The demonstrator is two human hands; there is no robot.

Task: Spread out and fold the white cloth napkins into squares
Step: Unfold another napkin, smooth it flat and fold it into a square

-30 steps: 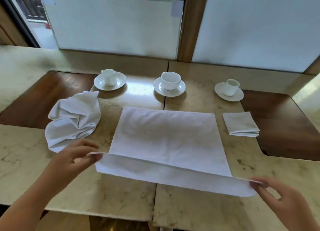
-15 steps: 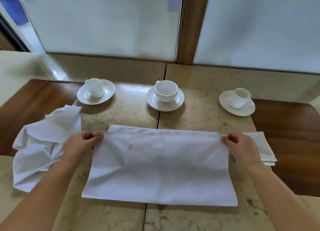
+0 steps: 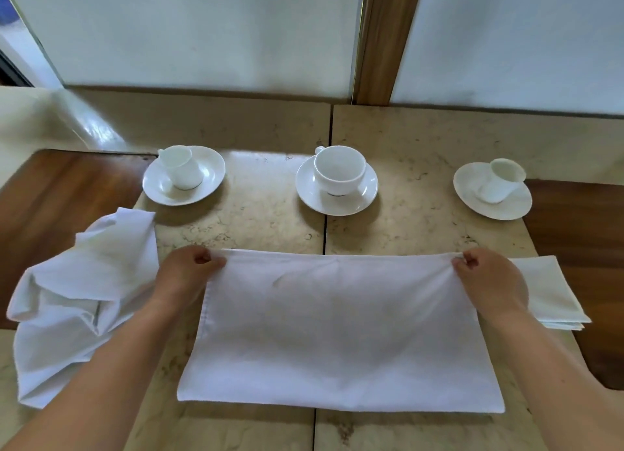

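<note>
Now folded in half, near edge brought to far edge: white cloth napkin (image 3: 341, 329) pinched at far corners by left hand (image 3: 189, 275) and right hand (image 3: 486, 278), awaiting second fold.

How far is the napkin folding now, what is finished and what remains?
Done: one folded napkin lies at the right. In hand: the left hand and right hand pinch the far corners of the half-folded napkin, a rectangle that needs more folding. Left: the crumpled napkin is not yet spread.
</note>
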